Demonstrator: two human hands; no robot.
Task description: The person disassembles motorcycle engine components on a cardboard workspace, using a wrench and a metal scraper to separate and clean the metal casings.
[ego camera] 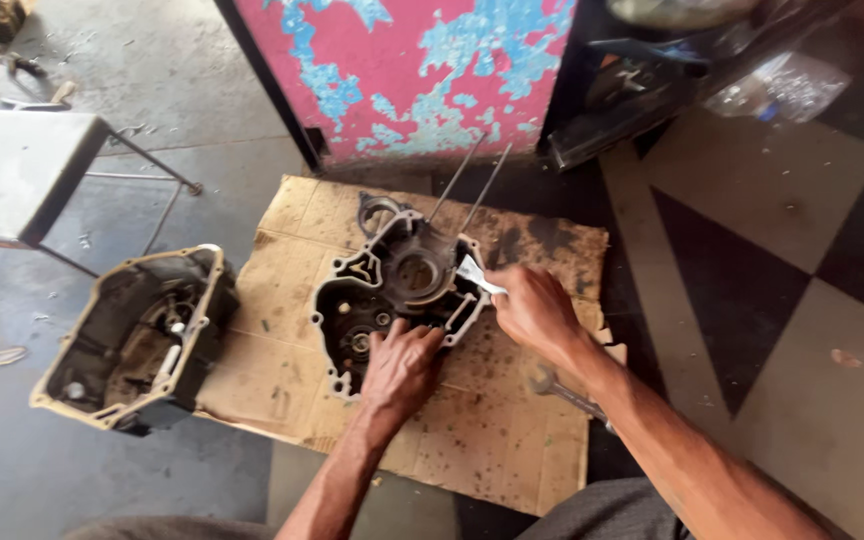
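Note:
A dark, greasy engine crankcase half point(392, 285) lies open side up on a sheet of cardboard point(512, 440). Two long thin studs point(467, 190) stick out from its far end. My left hand point(402, 370) presses flat on the near edge of the case. My right hand point(532, 310) grips a small white flat tool point(474, 272) whose tip touches the case's right rim.
A second crankcase half point(137, 335) sits on the concrete floor to the left. A metal stool point(22, 175) stands at far left. A wrench point(562, 392) lies on the cardboard under my right forearm. A peeling pink and blue panel point(412, 70) stands behind; checkered tiles at right.

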